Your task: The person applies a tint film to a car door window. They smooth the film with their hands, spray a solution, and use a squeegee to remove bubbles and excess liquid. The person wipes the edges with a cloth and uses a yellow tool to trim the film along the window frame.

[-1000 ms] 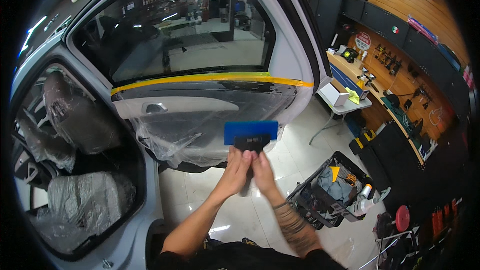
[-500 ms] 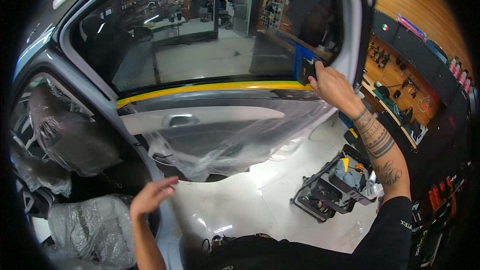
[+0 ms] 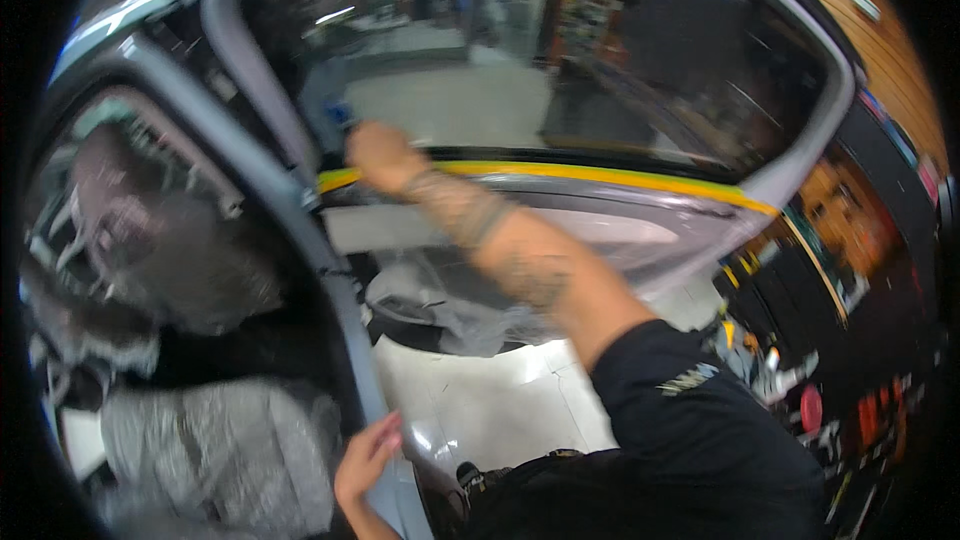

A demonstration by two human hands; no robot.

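My right hand is closed on a blue squeegee, smeared by motion, at the lower left corner of the door's window glass. A strip of yellow tape runs along the base of the glass, and my right wrist crosses in front of its left end. Clear plastic film covers the door panel below, partly hidden behind my forearm. My left hand hangs low beside the grey door sill, fingers stretched out, holding nothing.
Plastic-wrapped seats fill the car's cabin at left, behind the grey body pillar. At right stand a tool cart and a dark workbench with tools. Pale floor tiles lie below the door.
My right hand has swept the squeegee from the window's lower right corner to its lower left. My left hand has moved down and slightly right. The view has shifted too.
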